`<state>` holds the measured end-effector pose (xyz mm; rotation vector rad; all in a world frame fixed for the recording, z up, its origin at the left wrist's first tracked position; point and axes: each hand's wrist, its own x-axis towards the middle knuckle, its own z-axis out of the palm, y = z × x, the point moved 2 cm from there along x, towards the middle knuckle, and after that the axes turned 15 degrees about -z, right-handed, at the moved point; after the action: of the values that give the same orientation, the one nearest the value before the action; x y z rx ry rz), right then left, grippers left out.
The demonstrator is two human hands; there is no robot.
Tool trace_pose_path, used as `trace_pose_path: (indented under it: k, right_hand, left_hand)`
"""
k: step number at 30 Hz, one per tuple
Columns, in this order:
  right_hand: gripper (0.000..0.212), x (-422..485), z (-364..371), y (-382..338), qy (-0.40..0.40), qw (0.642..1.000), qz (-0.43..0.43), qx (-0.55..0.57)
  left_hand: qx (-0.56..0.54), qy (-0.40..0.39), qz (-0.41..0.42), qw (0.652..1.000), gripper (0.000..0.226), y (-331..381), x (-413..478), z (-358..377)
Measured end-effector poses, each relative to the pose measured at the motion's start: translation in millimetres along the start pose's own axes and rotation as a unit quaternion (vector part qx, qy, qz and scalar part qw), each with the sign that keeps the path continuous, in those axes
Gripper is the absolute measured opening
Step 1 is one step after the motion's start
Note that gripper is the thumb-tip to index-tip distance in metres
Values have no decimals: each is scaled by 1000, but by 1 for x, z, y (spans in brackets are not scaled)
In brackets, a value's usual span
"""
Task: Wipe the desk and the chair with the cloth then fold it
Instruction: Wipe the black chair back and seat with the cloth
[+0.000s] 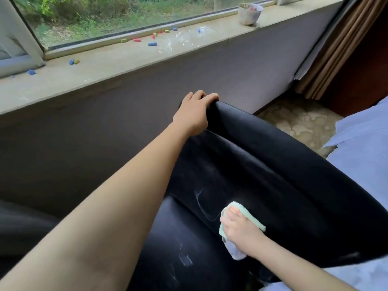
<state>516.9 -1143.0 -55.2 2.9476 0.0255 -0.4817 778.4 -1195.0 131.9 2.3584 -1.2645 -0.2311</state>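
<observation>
A black leather chair (273,164) fills the middle and lower right, its backrest facing me. My left hand (194,112) grips the top edge of the backrest, fingers curled over it. My right hand (241,229) holds a bunched pale green and white cloth (249,217) and presses it against the lower part of the backrest, near the seat. Faint smear marks show on the leather left of the cloth. The desk is not in view.
A stone window sill (126,66) runs across the top, scattered with small coloured pieces and a pot (249,13) at the right. Below it is a grey wall. A brown curtain (340,49) hangs at the right, above patterned floor (300,122). Light blue fabric (365,148) lies at the right edge.
</observation>
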Motion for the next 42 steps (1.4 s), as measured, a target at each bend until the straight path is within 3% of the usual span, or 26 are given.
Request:
trace_pose_path:
  k: [2,6,9,11,15,22,26,29,33,36,38,42]
  right_hand:
    - [45,0,4,4,-19,999,-15,22]
    - [31,5,-21,17,-12,987,-92,-134]
    - [6,26,-71,42,144,966,-85,-197]
    - [24,42,-121,71,213,963,-40,-162]
    - [18,39,-188,124,311,942,-64,-107]
    - [27,-70,-106,83,271,960,-50,-58]
    - [23,-152,-49,38,207,974,-38,-81]
    - [75,-183,-8,24,137,990,12,2]
    - [50,-166,-14,36,136,987,-43,-78]
    - [53,-150,-11,55,138,985,-77,-74]
    - [43,-138,-16,64,144,982,-86,-91]
    - [27,-106,-41,67,227,960,-104,-123]
  left_hand:
    - [-3,7,3,1000,63,-2,-2,0]
    - [-16,22,0,1000,63,1,-4,4]
    - [-23,29,-1,999,64,1,-4,7]
    - [-25,31,1,999,63,1,-4,7]
    - [-19,34,9,999,59,7,-6,6]
    - [-6,2,-42,999,67,11,-9,0]
    - [16,-10,-110,994,66,16,-19,-6]
    - [46,-13,-148,988,61,15,-24,-12]
    - [89,-18,-179,980,58,13,-24,-25]
    - [100,-11,-224,969,78,7,-33,-28]
    - [80,4,-256,963,88,0,-43,-23]
    - [79,41,-266,960,92,-12,-69,-10]
